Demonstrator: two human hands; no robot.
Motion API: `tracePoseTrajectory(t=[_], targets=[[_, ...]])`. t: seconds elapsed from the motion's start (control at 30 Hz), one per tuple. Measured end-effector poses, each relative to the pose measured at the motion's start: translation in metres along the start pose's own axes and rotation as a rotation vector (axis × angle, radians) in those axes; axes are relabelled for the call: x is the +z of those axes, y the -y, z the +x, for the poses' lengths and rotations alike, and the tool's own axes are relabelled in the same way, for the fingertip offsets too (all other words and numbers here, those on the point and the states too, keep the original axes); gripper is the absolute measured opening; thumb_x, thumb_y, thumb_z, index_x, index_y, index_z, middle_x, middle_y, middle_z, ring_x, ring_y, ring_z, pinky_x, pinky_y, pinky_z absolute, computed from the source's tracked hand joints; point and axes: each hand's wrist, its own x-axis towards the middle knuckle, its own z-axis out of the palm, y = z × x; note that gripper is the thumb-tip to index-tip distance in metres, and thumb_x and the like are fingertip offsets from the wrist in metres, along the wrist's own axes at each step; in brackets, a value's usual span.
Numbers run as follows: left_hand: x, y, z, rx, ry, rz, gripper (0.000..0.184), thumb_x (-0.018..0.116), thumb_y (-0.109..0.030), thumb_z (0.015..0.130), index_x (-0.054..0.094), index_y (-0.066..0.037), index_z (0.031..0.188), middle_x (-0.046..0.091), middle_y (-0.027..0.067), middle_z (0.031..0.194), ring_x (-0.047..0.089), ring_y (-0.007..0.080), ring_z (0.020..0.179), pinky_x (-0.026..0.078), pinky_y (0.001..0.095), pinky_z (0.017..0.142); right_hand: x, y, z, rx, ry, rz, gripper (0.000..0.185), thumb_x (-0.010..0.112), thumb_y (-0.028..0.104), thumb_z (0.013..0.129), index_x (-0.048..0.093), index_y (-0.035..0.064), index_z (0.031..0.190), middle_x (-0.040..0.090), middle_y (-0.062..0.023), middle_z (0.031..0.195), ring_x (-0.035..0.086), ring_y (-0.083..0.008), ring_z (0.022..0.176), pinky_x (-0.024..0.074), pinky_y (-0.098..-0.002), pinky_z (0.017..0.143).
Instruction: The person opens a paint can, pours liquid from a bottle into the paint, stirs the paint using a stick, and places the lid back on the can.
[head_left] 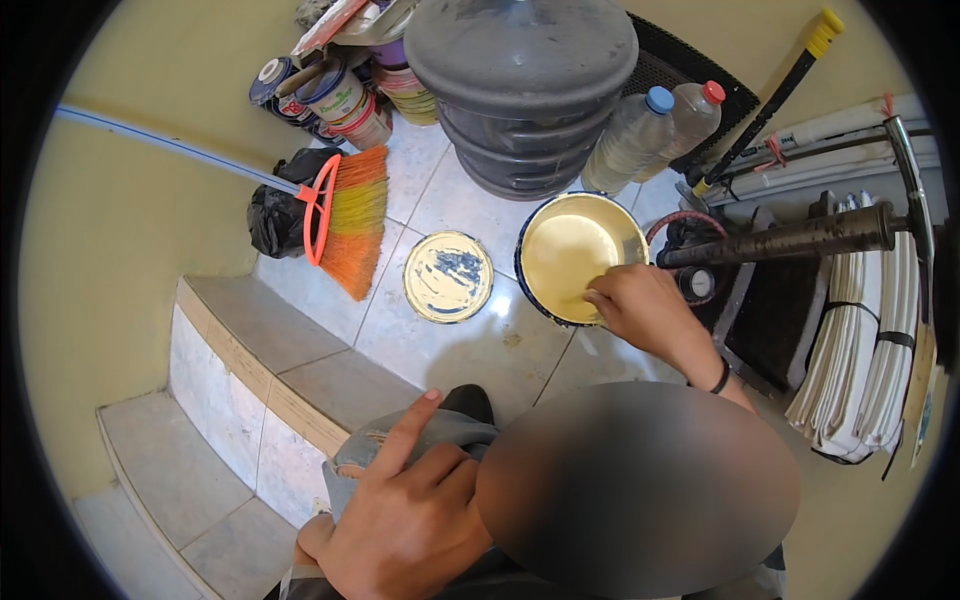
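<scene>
My right hand (643,313), with a dark band at the wrist, reaches over the near right rim of a round paint bucket (526,287). Its fingers are closed; whatever they grip, if anything, is hidden or coated in the cream-yellow paint (572,252). My left hand (405,525) is near my knee at the bottom, index finger stretched forward and the others partly bent. Nothing shows in it. Left of the bucket, a round lid (448,278) smeared with cream paint and dark blue patches lies on the tiles.
A large grey water jug (520,100) and two plastic bottles (628,140) stand behind the bucket. A broom (355,215) leans on the left, near stacked paint cans (345,105). Tiled steps (300,350) rise at left. A pump (790,235) and folded white bundles (850,345) are at right.
</scene>
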Motion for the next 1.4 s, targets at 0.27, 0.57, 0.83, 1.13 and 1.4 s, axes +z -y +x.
tracePoseTrajectory(t=[0.27, 0.57, 0.83, 1.13, 1.4], targets=[[0.0, -0.001, -0.003, 0.007, 0.003, 0.025, 0.054, 0.09, -0.029, 0.084, 0.076, -0.007, 0.131, 0.07, -0.0045, 0.072, 0.069, 0.014, 0.07, 0.051, 0.0512, 0.115, 0.015, -0.027, 0.06, -0.013, -0.228, -0.165, 0.017, 0.075, 0.018, 0.093, 0.077, 0.0032, 0.085, 0.075, -0.0177, 0.091, 0.075, -0.0411, 0.085, 0.0576, -0.0532, 0.073], [0.0, 0.005, -0.006, 0.037, 0.024, 0.027, 0.051, 0.089, -0.03, 0.086, 0.077, -0.007, 0.13, 0.07, -0.0047, 0.072, 0.069, 0.0126, 0.07, 0.049, 0.0515, 0.118, 0.028, -0.014, 0.05, -0.041, -0.213, -0.079, 0.014, 0.067, 0.014, 0.096, 0.074, 0.0029, 0.091, 0.073, -0.0168, 0.094, 0.073, -0.0407, 0.089, 0.0569, -0.0514, 0.077], [0.001, 0.003, -0.002, -0.003, -0.02, -0.006, 0.049, 0.089, -0.029, 0.086, 0.077, -0.008, 0.129, 0.065, -0.005, 0.069, 0.066, 0.012, 0.068, 0.049, 0.0512, 0.118, -0.006, -0.017, 0.004, -0.106, 0.083, -0.009, 0.012, 0.068, 0.011, 0.092, 0.076, 0.0031, 0.088, 0.073, -0.0182, 0.09, 0.073, -0.04, 0.089, 0.0574, -0.0496, 0.078], [0.001, -0.001, 0.003, -0.061, -0.137, 0.117, 0.056, 0.09, -0.031, 0.081, 0.076, -0.006, 0.129, 0.066, -0.0019, 0.076, 0.067, 0.0166, 0.08, 0.049, 0.0559, 0.114, 0.001, -0.041, 0.04, -0.056, -0.16, -0.226, 0.014, 0.072, 0.016, 0.092, 0.076, 0.0034, 0.085, 0.073, -0.0163, 0.088, 0.074, -0.0379, 0.087, 0.0574, -0.0495, 0.075], [0.001, -0.001, 0.003, -0.205, -0.113, 0.102, 0.057, 0.089, -0.035, 0.086, 0.074, -0.002, 0.13, 0.073, 0.0022, 0.08, 0.071, 0.0207, 0.077, 0.045, 0.0591, 0.116, 0.005, -0.052, 0.035, -0.036, -0.236, -0.376, 0.009, 0.071, 0.012, 0.091, 0.073, 0.0035, 0.09, 0.071, -0.0131, 0.09, 0.074, -0.0345, 0.089, 0.058, -0.0466, 0.074]])
